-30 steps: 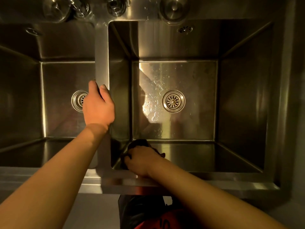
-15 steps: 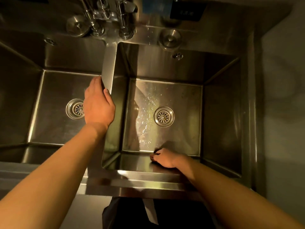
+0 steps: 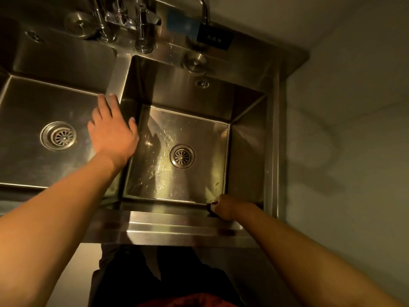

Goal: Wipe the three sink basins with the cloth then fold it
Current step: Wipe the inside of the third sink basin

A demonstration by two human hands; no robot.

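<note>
- We stand over a dim stainless steel sink unit against a plain wall (image 3: 354, 85), with the right basin (image 3: 247, 156) below us and a second basin (image 3: 26, 111) to its left; a third is not in view.
- Our left hand (image 3: 112, 131) rests flat, fingers straight, on the divider (image 3: 115, 72) between the basins.
- Our right hand (image 3: 223, 207) grips the dark cloth (image 3: 210, 208) low at the right basin's near wall, by the right corner.
- We judge the cloth soft, light and probably damp; bunched in the fist it should slide over wet steel, and folding will need its corners.
- A dark label (image 3: 214, 38) behind the tap (image 3: 146, 25) bears writing too blurred to read.
</note>
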